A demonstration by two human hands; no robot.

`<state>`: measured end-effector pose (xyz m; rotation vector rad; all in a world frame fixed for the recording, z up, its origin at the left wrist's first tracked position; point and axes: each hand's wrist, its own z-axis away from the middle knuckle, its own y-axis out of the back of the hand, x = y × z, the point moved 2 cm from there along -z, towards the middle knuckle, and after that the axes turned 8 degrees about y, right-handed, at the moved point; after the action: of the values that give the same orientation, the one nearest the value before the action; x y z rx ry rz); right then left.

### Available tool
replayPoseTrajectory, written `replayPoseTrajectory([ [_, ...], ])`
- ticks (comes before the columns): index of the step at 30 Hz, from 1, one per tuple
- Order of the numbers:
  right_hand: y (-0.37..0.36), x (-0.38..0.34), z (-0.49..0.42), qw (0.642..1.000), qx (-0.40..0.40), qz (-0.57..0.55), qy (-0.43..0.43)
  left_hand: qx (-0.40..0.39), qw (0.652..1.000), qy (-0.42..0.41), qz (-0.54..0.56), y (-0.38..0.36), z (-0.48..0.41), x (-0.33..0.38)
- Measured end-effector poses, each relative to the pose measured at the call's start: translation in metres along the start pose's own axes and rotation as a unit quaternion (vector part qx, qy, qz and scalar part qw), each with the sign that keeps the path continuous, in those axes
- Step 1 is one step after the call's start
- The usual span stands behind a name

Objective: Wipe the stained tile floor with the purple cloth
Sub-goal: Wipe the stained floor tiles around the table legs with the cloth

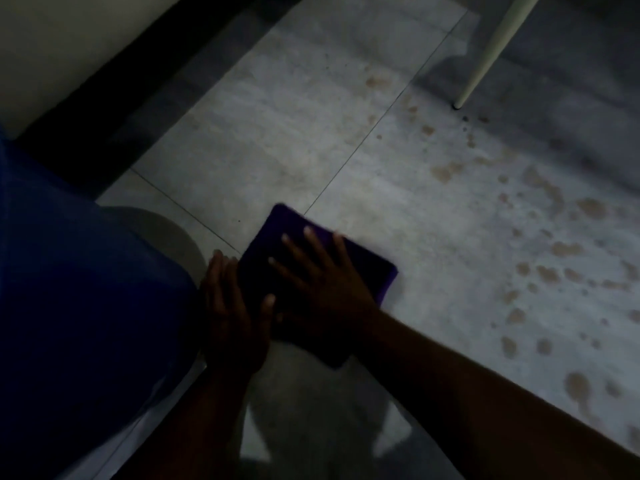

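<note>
Cloth (367, 268) is lying folded, soft and light; I'm pressing my right hand (322, 289) spread flat on top, my left hand (232, 317) cupping its edge.

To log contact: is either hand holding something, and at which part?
Right hand presses flat on the cloth, mid-top. Left hand touches its left edge. No clear grip.

Brightness: dim overall, grey and murky.
Brightest area: the tile floor (398, 188) at centre and the pale wall at upper left.
Shadows: a dark band along the wall base; heavy shade at the bottom and under the forearms.
Blur: soft throughout; the brown stains (554, 251) have smeared edges.
Distortion: grout lines slant, wide-angle.
</note>
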<state>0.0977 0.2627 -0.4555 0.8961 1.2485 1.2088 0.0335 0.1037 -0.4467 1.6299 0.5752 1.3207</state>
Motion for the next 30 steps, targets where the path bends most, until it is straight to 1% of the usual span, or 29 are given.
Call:
replayPoseTrajectory([
  [2,-0.01,0.0,0.047,0.999,0.001,0.013,0.031,0.025,0.999,-0.031,0.004,0.0,-0.01,0.007],
  [4,-0.009,0.03,0.101,0.999,0.001,0.016,0.04,0.006,0.998,-0.055,-0.031,-0.003,-0.019,0.017],
  [5,-0.006,0.054,0.124,0.999,0.004,0.025,0.025,-0.01,0.997,-0.06,-0.046,-0.006,-0.022,0.022],
  [6,0.0,0.084,0.143,0.999,0.007,0.032,-0.009,-0.025,0.996,-0.063,-0.055,-0.011,-0.024,0.027],
  [8,0.016,0.151,0.16,0.991,0.01,0.022,-0.129,-0.044,0.994,-0.069,-0.066,-0.019,-0.027,0.04],
  [10,0.034,0.205,0.143,0.968,0.021,-0.012,-0.25,-0.046,0.993,-0.086,-0.073,-0.028,-0.033,0.053],
  [11,0.04,0.224,0.123,0.958,0.025,-0.025,-0.283,-0.046,0.992,-0.093,-0.075,-0.032,-0.036,0.061],
  [13,0.044,0.241,0.069,0.949,0.032,-0.03,-0.312,-0.035,0.991,-0.103,-0.073,-0.038,-0.043,0.075],
  [15,0.048,0.232,0.009,0.95,0.039,-0.027,-0.307,-0.014,0.993,-0.1,-0.069,-0.044,-0.052,0.088],
  [16,0.049,0.22,-0.019,0.956,0.042,-0.025,-0.289,0.0,0.993,-0.094,-0.067,-0.047,-0.058,0.094],
  [17,0.048,0.203,-0.044,0.965,0.038,-0.021,-0.257,0.012,0.994,-0.085,-0.065,-0.049,-0.063,0.099],
  [19,0.042,0.161,-0.07,0.987,0.016,0.005,-0.157,0.034,0.996,-0.064,-0.049,-0.052,-0.071,0.102],
  [21,0.036,0.133,-0.063,0.998,0.012,0.036,-0.041,0.058,0.996,-0.063,-0.034,-0.054,-0.073,0.1],
  [22,0.033,0.131,-0.049,0.999,0.015,0.047,0.011,0.059,0.996,-0.061,-0.038,-0.055,-0.071,0.096],
  [24,0.034,0.149,-0.016,0.996,0.018,0.046,0.07,0.034,0.998,-0.03,-0.051,-0.058,-0.069,0.088],
  [25,0.036,0.167,-0.002,0.996,0.016,0.043,0.074,0.02,0.998,-0.009,-0.06,-0.061,-0.069,0.085],
  [26,0.04,0.188,0.008,0.997,0.012,0.042,0.058,0.007,0.997,0.009,-0.077,-0.064,-0.07,0.084],
  [28,0.052,0.235,0.01,0.999,-0.002,0.037,-0.014,-0.015,0.99,0.02,-0.141,-0.069,-0.074,0.086],
  [30,0.064,0.272,-0.01,0.995,-0.001,0.034,-0.09,-0.032,0.981,0.008,-0.192,-0.072,-0.076,0.091],
])
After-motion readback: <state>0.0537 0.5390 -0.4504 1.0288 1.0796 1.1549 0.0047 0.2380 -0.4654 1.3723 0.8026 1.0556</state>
